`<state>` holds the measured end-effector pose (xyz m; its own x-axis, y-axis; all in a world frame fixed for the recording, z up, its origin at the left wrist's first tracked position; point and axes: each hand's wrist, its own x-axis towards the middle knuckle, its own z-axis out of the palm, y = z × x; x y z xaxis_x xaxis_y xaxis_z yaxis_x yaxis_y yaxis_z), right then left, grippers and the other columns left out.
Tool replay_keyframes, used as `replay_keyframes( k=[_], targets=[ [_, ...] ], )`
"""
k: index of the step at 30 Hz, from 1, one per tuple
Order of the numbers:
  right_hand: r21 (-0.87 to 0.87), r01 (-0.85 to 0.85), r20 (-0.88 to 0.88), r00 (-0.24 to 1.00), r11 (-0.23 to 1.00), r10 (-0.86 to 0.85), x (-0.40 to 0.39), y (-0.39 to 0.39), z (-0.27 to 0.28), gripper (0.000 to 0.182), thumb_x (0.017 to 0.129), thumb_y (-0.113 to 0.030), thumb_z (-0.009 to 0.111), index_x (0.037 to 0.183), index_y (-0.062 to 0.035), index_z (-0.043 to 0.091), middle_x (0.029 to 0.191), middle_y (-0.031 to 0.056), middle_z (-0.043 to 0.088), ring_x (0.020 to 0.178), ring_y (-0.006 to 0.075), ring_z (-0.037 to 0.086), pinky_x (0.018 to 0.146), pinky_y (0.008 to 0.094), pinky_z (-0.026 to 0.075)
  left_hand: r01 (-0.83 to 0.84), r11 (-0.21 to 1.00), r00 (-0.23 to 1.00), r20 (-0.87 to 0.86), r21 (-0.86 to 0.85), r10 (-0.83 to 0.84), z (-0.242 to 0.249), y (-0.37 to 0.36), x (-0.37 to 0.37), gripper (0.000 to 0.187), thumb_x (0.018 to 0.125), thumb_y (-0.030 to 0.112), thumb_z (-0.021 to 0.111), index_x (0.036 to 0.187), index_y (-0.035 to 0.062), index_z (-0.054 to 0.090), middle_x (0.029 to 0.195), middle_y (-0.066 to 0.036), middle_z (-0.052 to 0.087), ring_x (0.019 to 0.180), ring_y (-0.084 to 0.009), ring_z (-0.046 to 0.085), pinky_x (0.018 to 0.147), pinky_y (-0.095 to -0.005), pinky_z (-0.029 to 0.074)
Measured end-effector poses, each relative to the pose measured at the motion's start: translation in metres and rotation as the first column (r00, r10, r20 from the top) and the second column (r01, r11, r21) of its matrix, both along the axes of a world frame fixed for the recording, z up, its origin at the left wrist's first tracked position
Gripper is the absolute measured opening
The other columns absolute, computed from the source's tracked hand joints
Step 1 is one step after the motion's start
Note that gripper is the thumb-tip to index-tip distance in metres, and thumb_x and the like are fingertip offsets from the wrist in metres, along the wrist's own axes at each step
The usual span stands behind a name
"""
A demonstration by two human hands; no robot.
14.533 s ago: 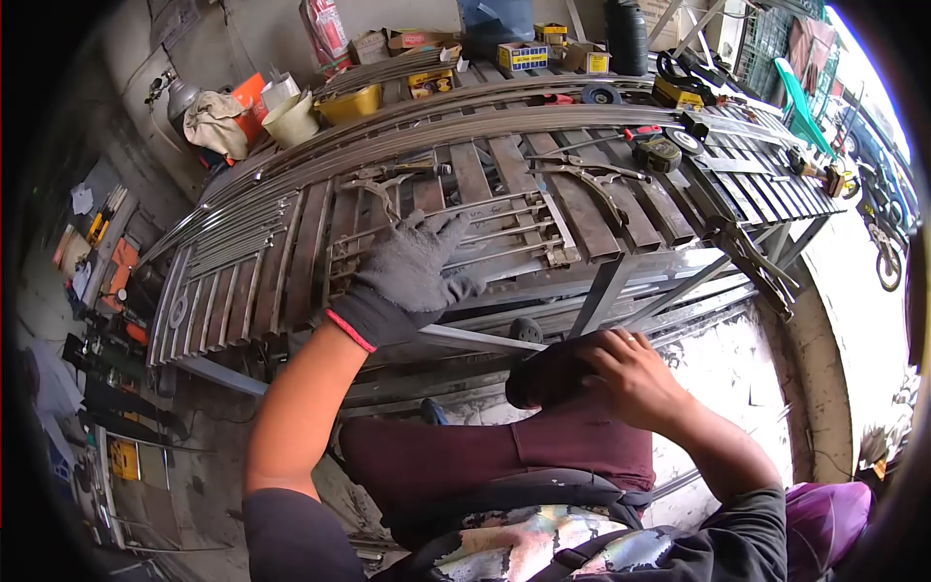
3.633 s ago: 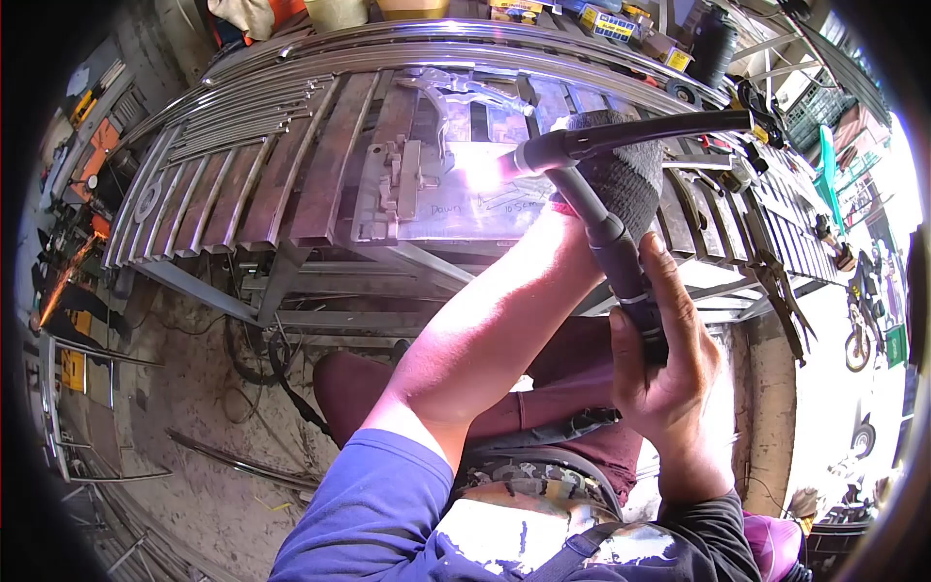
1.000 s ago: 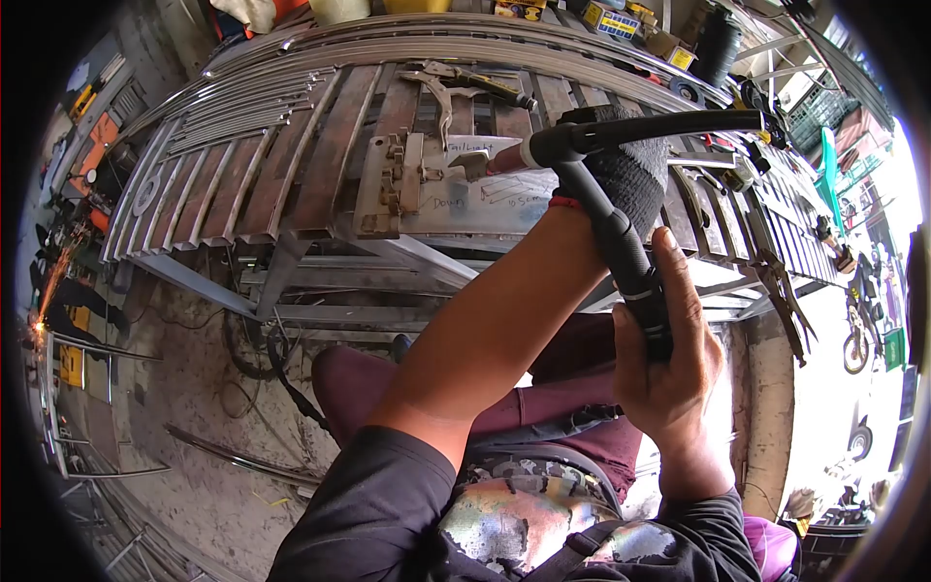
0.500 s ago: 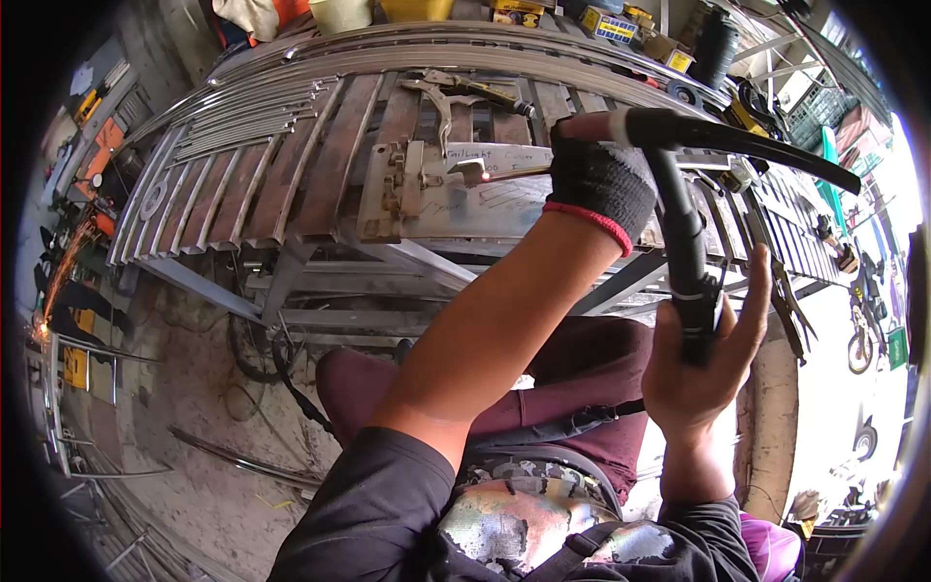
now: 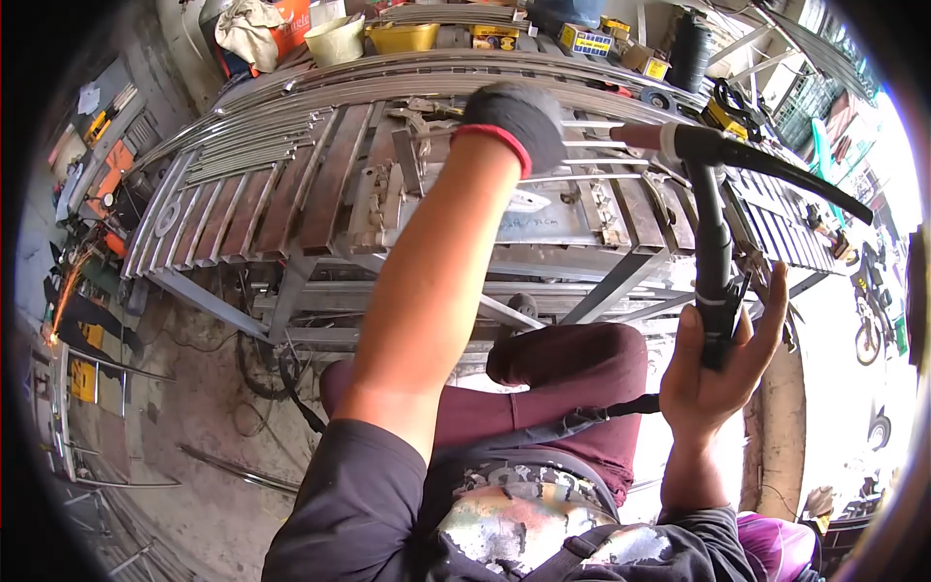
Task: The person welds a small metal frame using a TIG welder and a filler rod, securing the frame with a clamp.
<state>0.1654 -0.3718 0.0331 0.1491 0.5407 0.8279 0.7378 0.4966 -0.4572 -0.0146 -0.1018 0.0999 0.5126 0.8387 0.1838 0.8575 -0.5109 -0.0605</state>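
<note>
My right hand [image 5: 713, 378], bare, holds a TIG welding torch [image 5: 713, 228] upright by its handle, one finger stretched along the side. The torch's pale nozzle points left above the bench, and its long black cap points right. My left hand [image 5: 509, 126], in a dark glove with a red cuff, is curled over a metal plate [image 5: 543, 228] carrying handwriting and small metal blocks. Its fingers are mostly hidden; what they hold cannot be made out. Thin bright rods [image 5: 592, 144] run between the glove and the nozzle. A flat metal piece [image 5: 407, 160] stands left of the glove.
The slatted metal bench [image 5: 233, 218] bears long rods [image 5: 252, 150] at left and back. Behind are a white bucket [image 5: 335, 41], a yellow tub [image 5: 402, 39] and boxes [image 5: 587, 41]. Sparks [image 5: 66, 291] fly at far left near another person's legs [image 5: 92, 315].
My left hand has moved left and up, away from the torch nozzle. The glowing tip seen left of the glove is out of sight. The view has shifted slightly; the torch stays in my right hand.
</note>
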Motion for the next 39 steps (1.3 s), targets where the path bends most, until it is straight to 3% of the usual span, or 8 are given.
replay_keyframes(
  k=[6, 7, 11, 23, 27, 31, 35, 39],
  targets=[
    [0.013, 0.019, 0.018, 1.0, 1.0, -0.02, 0.008, -0.001, 0.004, 0.086, 0.105, -0.002, 0.068, 0.17, 0.0096, 0.012, 0.174, 0.0317, 0.028, 0.099, 0.0223, 0.067, 0.078, 0.0311, 0.056, -0.166, 0.959, 0.953, 0.287, 0.23, 0.096, -0.045, 0.004, 0.0, 0.07, 0.095, 0.049, 0.071, 0.145, 0.0006, 0.064, 0.107, -0.019, 0.081, 0.099, -0.0397, 0.078, 0.088, -0.0484, 0.064],
    [0.009, 0.022, 0.007, 1.0, 1.0, -0.022, 0.01, -0.002, 0.004, 0.086, 0.105, -0.002, 0.068, 0.17, 0.0092, 0.013, 0.174, 0.0314, 0.028, 0.099, 0.022, 0.067, 0.078, 0.031, 0.056, -0.096, 0.994, 0.95, 0.294, -0.042, 0.104, -0.037, -0.01, -0.001, 0.086, 0.093, 0.06, 0.071, 0.152, -0.001, 0.056, 0.118, -0.022, 0.079, 0.108, -0.0404, 0.076, 0.096, -0.0485, 0.061],
    [0.023, 0.036, 0.026, 0.999, 0.999, -0.036, 0.014, -0.002, 0.003, 0.085, 0.105, -0.002, 0.067, 0.17, 0.0085, 0.013, 0.175, 0.0308, 0.028, 0.099, 0.0223, 0.067, 0.078, 0.0312, 0.056, 0.058, 0.996, 0.964, 0.254, 0.067, -0.073, -0.076, -0.007, 0.006, 0.077, 0.092, 0.052, 0.073, 0.147, 0.0005, 0.061, 0.14, -0.024, 0.07, 0.128, -0.0386, 0.068, 0.109, -0.049, 0.054],
    [-0.006, 0.08, -0.068, 0.994, 0.997, -0.08, 0.026, -0.019, 0.004, 0.084, 0.105, -0.004, 0.069, 0.17, 0.0068, 0.016, 0.173, 0.0306, 0.033, 0.112, 0.0273, 0.07, 0.084, 0.0331, 0.059, -0.055, 0.902, 0.998, 0.043, 0.429, 0.04, -0.058, 0.018, 0.011, 0.026, 0.094, 0.019, 0.062, 0.104, 0.008, 0.084, 0.103, -0.019, 0.082, 0.1, -0.0361, 0.079, 0.081, -0.0523, 0.06],
    [0.026, 0.13, 0.056, 0.99, 0.991, -0.131, 0.031, -0.021, 0.006, 0.078, 0.105, -0.004, 0.07, 0.168, 0.0079, 0.025, 0.169, 0.0301, 0.041, 0.133, 0.0351, 0.065, 0.101, 0.0392, 0.057, 0.009, 0.99, 0.997, 0.075, 0.142, -0.02, -0.004, -0.037, 0.004, 0.028, 0.089, 0.017, 0.064, 0.108, 0.0059, 0.081, 0.098, -0.021, 0.08, 0.099, -0.0366, 0.08, 0.088, -0.0533, 0.062],
    [0.02, 0.098, 0.105, 0.989, 0.995, -0.099, 0.017, -0.014, 0.009, 0.07, 0.104, -0.005, 0.071, 0.163, 0.0098, 0.037, 0.163, 0.0308, 0.05, 0.147, 0.0398, 0.056, 0.116, 0.043, 0.049, -0.06, 0.992, 0.997, 0.045, 0.114, 0.056, -0.014, -0.056, 0.021, 0.028, 0.093, 0.02, 0.06, 0.112, 0.0156, 0.08, 0.108, -0.013, 0.081, 0.107, -0.0344, 0.078, 0.096, -0.0532, 0.06],
    [-0.125, -0.022, 0.178, 0.983, 0.992, 0.044, -0.003, -0.013, 0.007, 0.071, 0.105, -0.002, 0.069, 0.166, 0.007, 0.035, 0.17, 0.0251, 0.044, 0.151, 0.0318, 0.05, 0.118, 0.0379, 0.045, -0.044, 0.943, 0.87, 0.477, 0.329, -0.125, -0.09, -0.017, 0.041, 0.026, 0.096, 0.031, 0.062, 0.083, 0.0149, 0.078, 0.103, -0.015, 0.079, 0.092, -0.0332, 0.077, 0.081, -0.0483, 0.054],
    [-0.21, -0.094, 0.13, 0.984, 0.973, 0.123, -0.026, -0.006, 0.004, 0.067, 0.106, -0.004, 0.069, 0.165, 0.0074, 0.039, 0.167, 0.0255, 0.049, 0.149, 0.0318, 0.054, 0.118, 0.0394, 0.046, -0.102, 0.957, 0.927, 0.376, 0.271, -0.007, -0.068, -0.031, 0.055, 0.027, 0.099, 0.038, 0.063, 0.101, 0.0177, 0.08, 0.107, -0.013, 0.08, 0.102, -0.0282, 0.078, 0.084, -0.0491, 0.057]
  ],
)
